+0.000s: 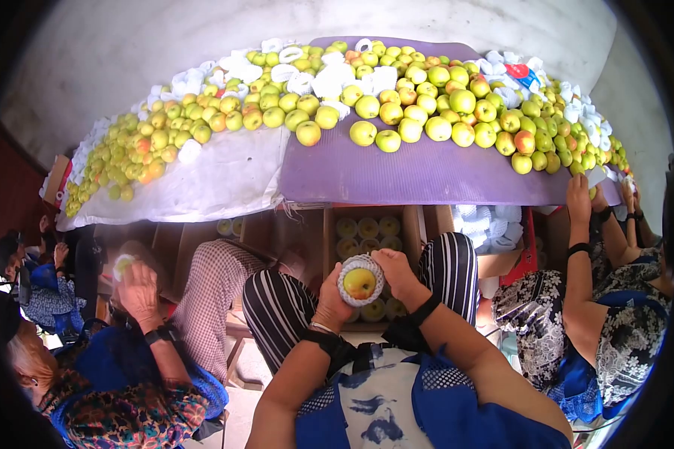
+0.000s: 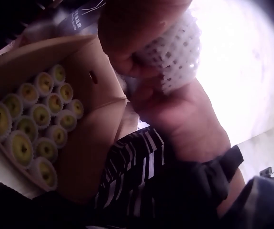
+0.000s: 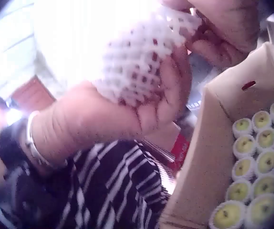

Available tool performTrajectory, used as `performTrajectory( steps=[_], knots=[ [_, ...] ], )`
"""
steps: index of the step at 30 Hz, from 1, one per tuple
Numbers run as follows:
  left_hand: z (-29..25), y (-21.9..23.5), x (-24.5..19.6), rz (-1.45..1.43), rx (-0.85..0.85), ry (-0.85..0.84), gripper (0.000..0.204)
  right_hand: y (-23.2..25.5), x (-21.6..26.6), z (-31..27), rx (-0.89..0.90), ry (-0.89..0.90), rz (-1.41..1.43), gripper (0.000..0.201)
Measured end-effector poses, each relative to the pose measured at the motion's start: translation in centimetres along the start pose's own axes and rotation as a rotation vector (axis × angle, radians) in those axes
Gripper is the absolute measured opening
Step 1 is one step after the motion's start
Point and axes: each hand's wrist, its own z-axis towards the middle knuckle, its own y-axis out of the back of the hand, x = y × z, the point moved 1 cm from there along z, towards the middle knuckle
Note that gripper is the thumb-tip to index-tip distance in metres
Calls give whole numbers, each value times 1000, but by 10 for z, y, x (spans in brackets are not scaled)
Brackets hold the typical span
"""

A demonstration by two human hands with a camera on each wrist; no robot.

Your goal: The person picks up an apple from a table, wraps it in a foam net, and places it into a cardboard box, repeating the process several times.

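Observation:
A yellow-green apple with a red blush sits in a white foam net above my lap. My left hand cups the netted apple from the left side, fingers curled around it. On the other side, my right hand pinches the net's edge. The right wrist view shows the left hand under the foam mesh and fingers of the right hand at its edge. Below is a cardboard box with rows of netted apples.
Ahead, a purple mat and white cloth bear piled loose apples and foam nets. A box of nets stands right of my knees. People sit closely on both sides, one hand near my left.

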Motion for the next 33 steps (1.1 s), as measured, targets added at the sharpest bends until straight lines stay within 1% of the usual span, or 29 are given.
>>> performTrajectory(
  steps=[1,2,3,5,6,8,12,14,15,17,18,20,21,23,24,26,27,29,30,32,33],
  knots=[
    [0,1,1,-15,2,-17,48,0,-7,1,-100,50,-102,21],
    [1,2,2,-32,4,-32,49,2,-17,4,-101,49,-103,21],
    [0,0,1,-33,4,-32,49,-2,-20,3,-155,156,-236,21],
    [-3,-3,1,-135,-16,-55,49,-4,-22,0,-237,358,-549,20],
    [-1,1,2,-137,-17,-54,49,-10,-16,-5,-237,356,-550,20],
    [4,11,5,-185,15,-66,49,-19,-9,-12,-290,501,-643,19],
    [-2,1,1,-239,-7,-92,52,-20,-8,-13,-296,531,-693,16],
    [-6,-3,-3,-268,-1,-59,53,-15,-5,-9,-258,673,-757,16],
    [-5,-2,-4,-269,-2,-61,53,-11,-2,-8,-255,672,-757,16],
    [-5,-1,-3,-272,27,-76,54,-5,2,-7,-10,513,-427,25],
    [-4,1,-3,-274,26,-75,54,-5,5,-10,-10,511,-428,25],
    [-2,6,-4,-267,5,-118,52,-8,10,-17,208,399,-520,39],
    [1,11,-3,-267,6,-118,52,-10,7,-18,208,400,-521,39],
    [8,18,1,-167,56,-141,51,-17,-6,-21,317,-5,-96,50],
    [7,16,1,-167,57,-143,51,-19,-7,-22,319,-4,-97,50],
    [4,14,1,-23,-32,-190,50,-22,-7,-25,318,-38,17,53],
    [2,13,0,-24,-33,-192,50,-23,-4,-27,320,-39,16,53],
    [0,11,-2,174,-60,-280,44,-24,5,-28,278,-169,260,53],
    [1,13,-2,173,-59,-279,44,-22,6,-26,276,-169,258,53],
    [0,22,-12,667,-467,-760,34,-18,7,-21,213,-113,196,55],
    [-7,13,-20,729,-437,-872,21,-16,7,-21,212,-114,195,55]
  ],
)
